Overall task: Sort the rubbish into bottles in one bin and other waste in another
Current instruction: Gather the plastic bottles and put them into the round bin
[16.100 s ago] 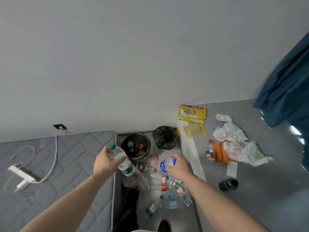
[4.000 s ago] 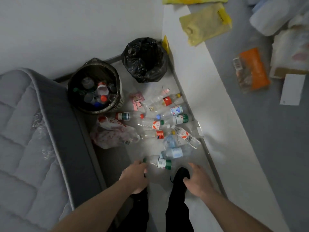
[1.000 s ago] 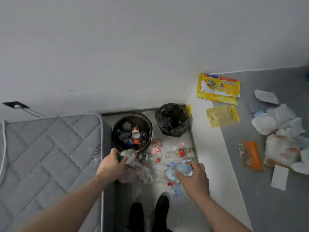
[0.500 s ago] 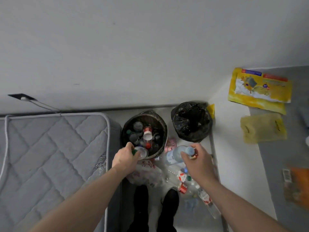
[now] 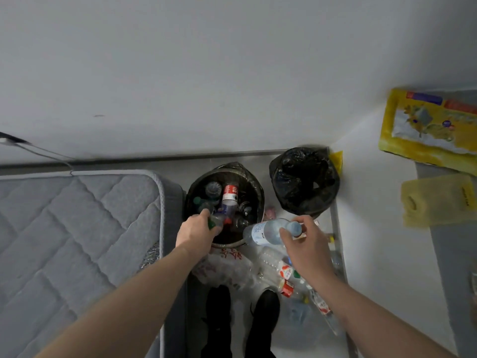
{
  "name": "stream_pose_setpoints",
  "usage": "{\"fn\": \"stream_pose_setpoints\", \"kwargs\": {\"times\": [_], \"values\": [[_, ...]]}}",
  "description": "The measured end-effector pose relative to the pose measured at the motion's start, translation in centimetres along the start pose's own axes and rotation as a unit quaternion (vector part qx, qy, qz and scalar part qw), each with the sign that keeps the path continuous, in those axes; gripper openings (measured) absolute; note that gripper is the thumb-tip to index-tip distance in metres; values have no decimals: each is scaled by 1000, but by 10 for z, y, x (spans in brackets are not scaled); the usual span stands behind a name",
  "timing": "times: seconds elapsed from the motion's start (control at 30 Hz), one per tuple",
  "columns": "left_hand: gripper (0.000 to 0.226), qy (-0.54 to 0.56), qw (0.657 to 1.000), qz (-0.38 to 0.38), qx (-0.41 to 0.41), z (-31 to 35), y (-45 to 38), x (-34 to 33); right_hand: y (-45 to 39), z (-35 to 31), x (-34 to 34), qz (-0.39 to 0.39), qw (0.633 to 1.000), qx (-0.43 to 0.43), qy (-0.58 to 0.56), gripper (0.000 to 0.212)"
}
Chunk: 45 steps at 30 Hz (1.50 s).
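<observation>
Bottles: left hand (image 5: 194, 232) grips a green-capped bottle (image 5: 216, 221) over the round bin (image 5: 254, 188); right hand (image 5: 307, 244) pinches a blue-capped bottle (image 5: 263, 232) by its neck, just beside the rim.

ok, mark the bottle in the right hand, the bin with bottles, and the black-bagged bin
bottle in the right hand (image 5: 263, 232), head view, on its label.
bin with bottles (image 5: 256, 187), head view, on its far right rim.
black-bagged bin (image 5: 304, 182), head view, on the crumpled bag.
</observation>
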<state>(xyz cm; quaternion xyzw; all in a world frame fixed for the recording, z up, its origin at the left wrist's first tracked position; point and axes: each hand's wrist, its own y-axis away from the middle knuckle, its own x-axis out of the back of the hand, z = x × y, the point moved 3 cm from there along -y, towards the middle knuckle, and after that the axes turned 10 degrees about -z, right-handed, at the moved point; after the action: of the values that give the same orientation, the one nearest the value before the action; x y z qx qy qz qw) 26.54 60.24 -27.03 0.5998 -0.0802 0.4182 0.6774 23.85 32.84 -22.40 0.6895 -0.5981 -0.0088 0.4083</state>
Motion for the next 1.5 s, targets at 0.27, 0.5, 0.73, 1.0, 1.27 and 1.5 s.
{"fn": "stream_pose_setpoints", "kwargs": {"times": [0.27, 0.5, 0.73, 1.0, 1.27, 1.5], "values": [[33, 23, 999, -10, -28, -6, -15, -24, -28, -19, -42, -52, 994, 27, 90, 21], [30, 10, 1000, -7, 6, -41, -8, -16, -39, -33, -86, -115, 973, 27, 196, 22], [46, -20, 1000, -1, 1, -56, -6, -12, -52, -36, -108, -131, 940, -4, 315, 24], [55, -70, 997, -13, 13, -61, -14, -23, -75, -10, -121, -136, 909, -63, 388, 21], [69, -46, 999, -11, -4, -60, -14, -27, -68, 22, -120, -110, 938, -95, 315, 58], [72, -53, 998, -6, -21, -55, 7, -15, -38, 19, -105, -92, 964, -96, 230, 73]]}}
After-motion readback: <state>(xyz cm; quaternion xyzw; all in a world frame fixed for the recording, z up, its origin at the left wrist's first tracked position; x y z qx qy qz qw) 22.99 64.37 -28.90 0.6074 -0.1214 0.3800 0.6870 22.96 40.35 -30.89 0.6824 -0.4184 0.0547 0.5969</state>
